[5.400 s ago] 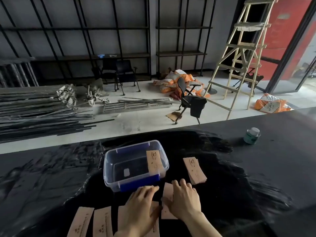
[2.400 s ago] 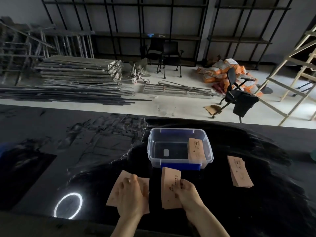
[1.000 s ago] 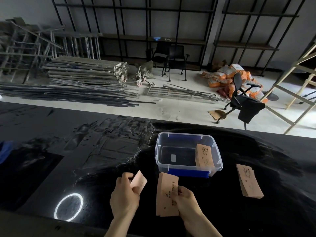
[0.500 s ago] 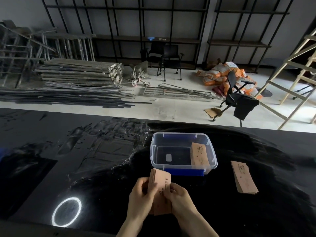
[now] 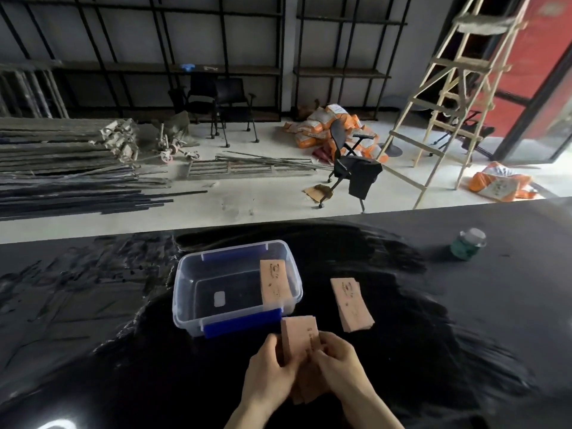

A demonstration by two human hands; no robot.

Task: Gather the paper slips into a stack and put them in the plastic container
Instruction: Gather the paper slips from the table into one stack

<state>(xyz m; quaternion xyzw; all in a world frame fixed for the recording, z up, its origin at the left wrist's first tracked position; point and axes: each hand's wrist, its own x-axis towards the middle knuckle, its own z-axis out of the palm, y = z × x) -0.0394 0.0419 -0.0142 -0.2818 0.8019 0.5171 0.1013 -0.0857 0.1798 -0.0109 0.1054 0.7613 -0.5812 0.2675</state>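
Both hands hold one stack of tan paper slips [image 5: 299, 335] upright just above the black table, in front of the container's near right corner. My left hand [image 5: 268, 376] grips the stack's left edge and my right hand [image 5: 337, 366] its right side. The clear plastic container [image 5: 188, 292] with blue clips stands open; a tan slip pile [image 5: 275, 283] leans against its inner right wall. Another slip pile [image 5: 351, 304] lies flat on the table to the container's right.
A green jar [image 5: 468, 244] with a pale lid stands at the far right of the black table [image 5: 464, 320]. Beyond the table's far edge lie metal bars, chairs, orange sacks and a wooden ladder on the floor.
The loose slips from the table were picked up and joined into one stack held by both hands. The view has swung right, so the container now sits left of centre.
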